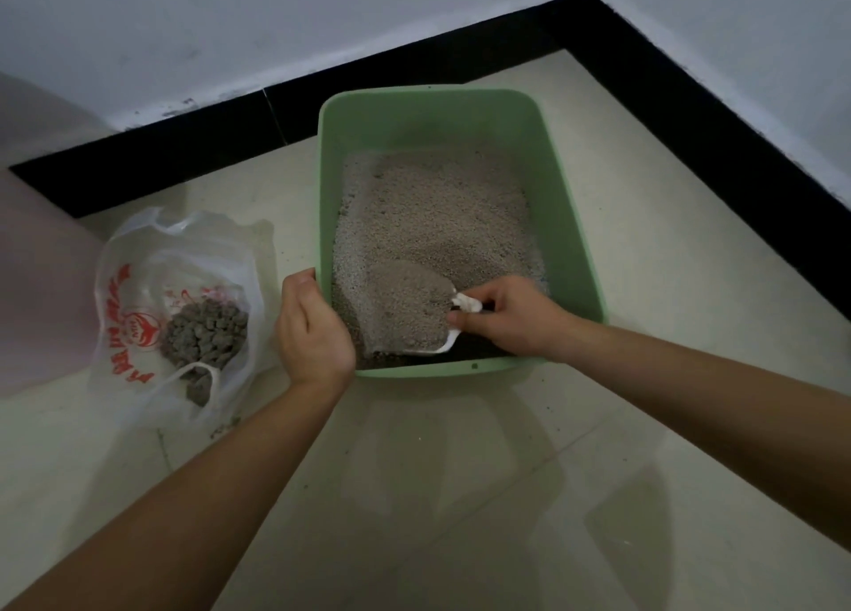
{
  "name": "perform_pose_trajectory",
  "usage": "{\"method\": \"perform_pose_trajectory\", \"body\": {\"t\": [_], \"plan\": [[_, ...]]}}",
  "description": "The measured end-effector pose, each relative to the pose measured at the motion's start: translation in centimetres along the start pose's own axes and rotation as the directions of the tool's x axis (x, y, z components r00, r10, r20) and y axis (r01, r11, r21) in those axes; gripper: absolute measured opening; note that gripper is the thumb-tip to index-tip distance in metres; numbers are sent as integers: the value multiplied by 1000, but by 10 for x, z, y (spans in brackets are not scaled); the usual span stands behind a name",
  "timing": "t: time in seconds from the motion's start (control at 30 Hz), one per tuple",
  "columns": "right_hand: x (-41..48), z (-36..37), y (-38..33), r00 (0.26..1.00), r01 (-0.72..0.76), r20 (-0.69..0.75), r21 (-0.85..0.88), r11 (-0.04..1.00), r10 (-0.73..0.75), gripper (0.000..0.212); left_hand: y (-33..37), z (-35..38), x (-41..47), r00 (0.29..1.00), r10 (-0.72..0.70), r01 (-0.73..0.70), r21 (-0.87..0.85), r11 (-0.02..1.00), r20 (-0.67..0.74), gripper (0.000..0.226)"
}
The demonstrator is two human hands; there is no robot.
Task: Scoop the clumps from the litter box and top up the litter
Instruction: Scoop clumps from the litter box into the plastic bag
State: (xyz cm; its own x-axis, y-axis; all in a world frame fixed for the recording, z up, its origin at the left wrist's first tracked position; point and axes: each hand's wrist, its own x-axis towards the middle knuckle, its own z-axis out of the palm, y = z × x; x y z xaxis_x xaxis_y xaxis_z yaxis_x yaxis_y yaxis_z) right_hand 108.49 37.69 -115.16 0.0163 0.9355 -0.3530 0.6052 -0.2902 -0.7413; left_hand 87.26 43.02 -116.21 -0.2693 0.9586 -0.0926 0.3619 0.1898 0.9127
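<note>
A green litter box (571, 223) stands on the floor, tilted, with grey litter (437, 214) heaped toward its far end. My left hand (311, 329) grips the box's near left rim. My right hand (506, 318) holds the handle of a white scoop (449, 344) inside the near end of the box. The scoop is heaped with litter. To the left lies an open white plastic bag (138, 288) with red print, holding dark grey clumps (202, 334).
The box sits in a room corner, with a black skirting (690, 99) and white walls behind and to the right. Pale floor tiles (460, 472) spread in front. A pinkish surface (41, 265) rises at the far left beside the bag.
</note>
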Motion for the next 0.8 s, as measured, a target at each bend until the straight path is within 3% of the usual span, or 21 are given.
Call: {"method": "perform_pose_trajectory", "body": {"t": [0.23,0.47,0.6,0.7,0.8], "plan": [[-25,-37,-11,976,0,-218,79,997,17,11,1,-2,0,999,28,-29,31,999,26,60],[-40,-36,-2,895,-41,-435,154,987,105,11,0,-3,1,998,41,-46,97,994,53,60],[-52,-28,2,876,-66,-467,136,989,123,14,-1,-4,0,997,49,-55,107,993,57,49],[-61,-29,4,875,-112,-475,-5,994,97,18,0,-4,0,997,36,-45,128,991,69,43],[-70,-31,6,884,-116,-461,-51,992,79,10,1,-4,-1,997,40,-50,155,987,70,40]]}}
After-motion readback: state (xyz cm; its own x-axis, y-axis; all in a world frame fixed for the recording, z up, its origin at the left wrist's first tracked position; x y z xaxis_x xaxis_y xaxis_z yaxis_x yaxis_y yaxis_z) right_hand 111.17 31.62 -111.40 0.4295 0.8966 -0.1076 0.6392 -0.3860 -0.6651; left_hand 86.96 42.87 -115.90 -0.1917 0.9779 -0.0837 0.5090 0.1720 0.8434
